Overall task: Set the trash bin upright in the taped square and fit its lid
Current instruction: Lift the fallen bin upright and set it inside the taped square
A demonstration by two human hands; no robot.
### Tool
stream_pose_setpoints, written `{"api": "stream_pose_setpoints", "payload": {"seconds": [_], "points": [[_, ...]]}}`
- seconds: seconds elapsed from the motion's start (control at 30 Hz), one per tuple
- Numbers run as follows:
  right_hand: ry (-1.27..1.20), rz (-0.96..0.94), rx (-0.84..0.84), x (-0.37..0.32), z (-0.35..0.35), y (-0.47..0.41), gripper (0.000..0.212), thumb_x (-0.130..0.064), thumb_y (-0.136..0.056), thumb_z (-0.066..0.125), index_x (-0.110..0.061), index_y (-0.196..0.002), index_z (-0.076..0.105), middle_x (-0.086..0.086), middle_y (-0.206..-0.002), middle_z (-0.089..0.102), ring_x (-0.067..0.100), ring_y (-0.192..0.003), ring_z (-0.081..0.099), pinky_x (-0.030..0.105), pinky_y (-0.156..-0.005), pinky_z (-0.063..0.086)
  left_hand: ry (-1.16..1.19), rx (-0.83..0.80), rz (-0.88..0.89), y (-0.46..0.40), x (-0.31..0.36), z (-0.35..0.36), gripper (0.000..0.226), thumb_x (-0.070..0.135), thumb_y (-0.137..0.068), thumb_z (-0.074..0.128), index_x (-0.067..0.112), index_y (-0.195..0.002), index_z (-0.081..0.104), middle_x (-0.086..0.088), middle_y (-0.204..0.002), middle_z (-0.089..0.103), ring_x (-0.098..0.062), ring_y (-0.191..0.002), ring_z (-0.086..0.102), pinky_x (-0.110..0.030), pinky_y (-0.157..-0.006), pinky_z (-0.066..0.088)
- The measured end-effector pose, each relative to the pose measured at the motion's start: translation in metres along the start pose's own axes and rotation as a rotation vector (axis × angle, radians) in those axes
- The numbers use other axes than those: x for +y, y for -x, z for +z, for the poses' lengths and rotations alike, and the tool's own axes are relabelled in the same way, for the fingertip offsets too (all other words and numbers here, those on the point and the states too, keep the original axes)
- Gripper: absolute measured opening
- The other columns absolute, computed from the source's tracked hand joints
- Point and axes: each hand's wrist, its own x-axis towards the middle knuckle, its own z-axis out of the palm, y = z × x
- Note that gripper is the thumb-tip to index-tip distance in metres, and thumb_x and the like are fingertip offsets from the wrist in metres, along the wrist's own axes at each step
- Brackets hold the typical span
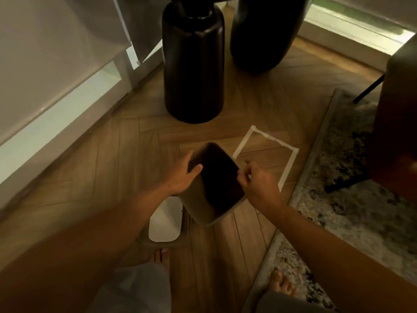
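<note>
The beige trash bin [198, 211] is off the floor, its dark open mouth facing up toward me, tilted a little. My left hand [184, 175] grips its left rim with the thumb inside. My right hand [255, 179] pinches the right rim. The bin hangs just left of the white taped square [291, 163] on the wooden floor, covering the square's near-left corner. The lid [164, 222], white with a beige frame, lies flat on the floor below and left of the bin, partly hidden by it.
Two thick black table legs [194, 64] stand beyond the square. A patterned rug [352, 199] borders the square on the right, with a dark chair [397, 123] on it. White cabinets [56, 86] run along the left. My bare feet [283, 284] show at the bottom.
</note>
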Motion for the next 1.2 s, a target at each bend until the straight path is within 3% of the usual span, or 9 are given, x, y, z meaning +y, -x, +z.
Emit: {"api": "stream_pose_setpoints", "payload": {"seconds": [0.17,0.3,0.5,0.63,0.83,0.93,1.07,1.13,1.2], "points": [[-0.275,0.103,0.065,-0.001,-0.007,0.016,0.019,-0.033,-0.106,0.052,-0.024,-0.09,0.053,-0.003,-0.076,0.062,0.01,-0.064,0.059,0.016,-0.049,0.043,0.014,0.103,-0.037,0.02,-0.006,-0.012,0.075,0.037,-0.099,0.061,0.027,-0.161,0.02,-0.005,-0.162,0.037,-0.027,-0.148,0.036,-0.042,-0.118,0.034],[-0.445,0.191,0.121,0.002,-0.004,0.025,0.022,-0.03,-0.108,0.051,-0.018,-0.089,0.053,-0.001,-0.075,0.056,0.011,-0.064,0.054,0.014,-0.048,0.044,0.054,0.076,-0.058,0.03,0.007,-0.012,0.078,0.039,-0.098,0.062,0.032,-0.161,0.016,-0.003,-0.165,0.03,-0.026,-0.15,0.031,-0.043,-0.116,0.033],[-0.491,0.379,0.135,0.017,0.015,0.036,0.026,-0.033,-0.108,0.049,-0.008,-0.102,0.057,0.003,-0.084,0.06,0.012,-0.071,0.057,0.024,-0.056,0.041,0.058,-0.025,-0.114,0.041,0.013,0.004,0.084,0.04,-0.097,0.063,0.031,-0.162,0.011,-0.002,-0.167,0.026,-0.026,-0.152,0.029,-0.048,-0.121,0.031],[-0.475,0.526,0.054,0.039,0.031,0.038,0.032,-0.032,-0.108,0.046,-0.004,-0.101,0.061,0.006,-0.085,0.063,0.017,-0.076,0.061,0.026,-0.056,0.041,-0.001,-0.133,-0.094,0.051,0.01,0.017,0.088,0.037,-0.097,0.063,0.027,-0.163,0.006,-0.002,-0.168,0.023,-0.026,-0.153,0.026,-0.042,-0.121,0.028],[-0.37,0.563,0.004,0.056,0.034,0.038,0.025,-0.028,-0.107,0.05,-0.004,-0.108,0.059,0.009,-0.092,0.063,0.029,-0.092,0.064,0.03,-0.071,0.045,-0.221,-0.18,-0.002,0.055,0.007,0.028,0.091,0.041,-0.095,0.065,0.025,-0.164,0.007,-0.003,-0.172,0.0,-0.026,-0.158,0.008,-0.043,-0.126,0.019],[-0.29,0.51,-0.033,0.057,0.03,0.038,0.026,-0.021,-0.105,0.055,0.0,-0.118,0.063,0.009,-0.099,0.064,0.024,-0.091,0.064,0.022,-0.056,0.04,-0.185,-0.184,-0.006,0.052,0.008,0.026,0.089,0.035,-0.096,0.066,0.024,-0.164,0.009,-0.003,-0.172,0.001,-0.024,-0.158,0.005,-0.036,-0.123,0.014],[-0.184,0.418,-0.077,0.056,0.026,0.038,0.027,-0.017,-0.099,0.062,-0.003,-0.121,0.068,0.009,-0.105,0.071,0.018,-0.087,0.063,0.015,-0.055,0.039,-0.157,-0.193,-0.025,0.047,0.007,0.022,0.085,0.027,-0.098,0.065,0.02,-0.163,0.011,-0.003,-0.172,0.004,-0.022,-0.158,0.006,-0.025,-0.115,0.012],[-0.128,0.41,-0.103,0.055,0.025,0.037,0.024,-0.016,-0.099,0.062,-0.003,-0.118,0.069,0.006,-0.097,0.067,0.015,-0.079,0.061,0.013,-0.05,0.037,-0.154,-0.205,-0.043,0.051,0.008,0.019,0.086,0.025,-0.098,0.065,0.019,-0.164,0.01,-0.004,-0.172,0.006,-0.023,-0.158,0.008,-0.028,-0.118,0.01],[-0.063,0.386,-0.1,0.054,0.023,0.036,0.018,-0.013,-0.098,0.061,-0.003,-0.11,0.07,0.007,-0.091,0.066,0.007,-0.065,0.056,0.011,-0.045,0.035,-0.114,-0.216,-0.074,0.054,0.009,0.018,0.091,0.031,-0.096,0.067,0.023,-0.164,0.007,-0.005,-0.171,0.015,-0.026,-0.156,0.019,-0.041,-0.125,0.019]]}}
